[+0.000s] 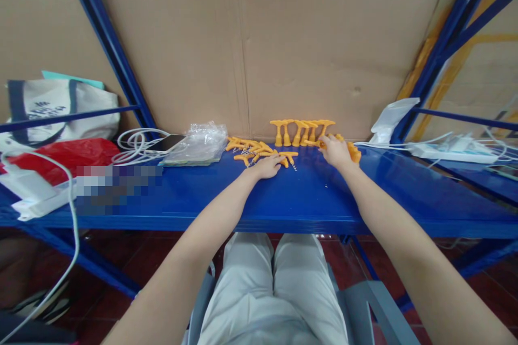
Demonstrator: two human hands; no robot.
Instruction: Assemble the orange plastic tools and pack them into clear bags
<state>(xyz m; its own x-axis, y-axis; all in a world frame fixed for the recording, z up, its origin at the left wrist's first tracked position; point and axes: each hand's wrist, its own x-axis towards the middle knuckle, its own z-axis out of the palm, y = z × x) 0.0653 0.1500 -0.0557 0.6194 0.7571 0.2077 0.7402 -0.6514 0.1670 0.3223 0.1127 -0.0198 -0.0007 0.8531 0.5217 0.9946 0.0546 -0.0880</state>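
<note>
Orange T-handled corkscrews lie in a loose pile on the blue table, some with bare metal spirals showing. At the right end of this pile, my left hand rests low with its fingers closed on a corkscrew; the exact grip is partly hidden. Several orange T-shaped pieces stand upright in a row against the cardboard. Just right of that row, my right hand has its fingers curled around an orange T-handled piece. More orange pieces sit beside and behind that hand, partly covered by it.
A cardboard sheet backs the table. Left of the pile are clear plastic bags, a phone, white cables and a red bag. A white power strip lies at the right.
</note>
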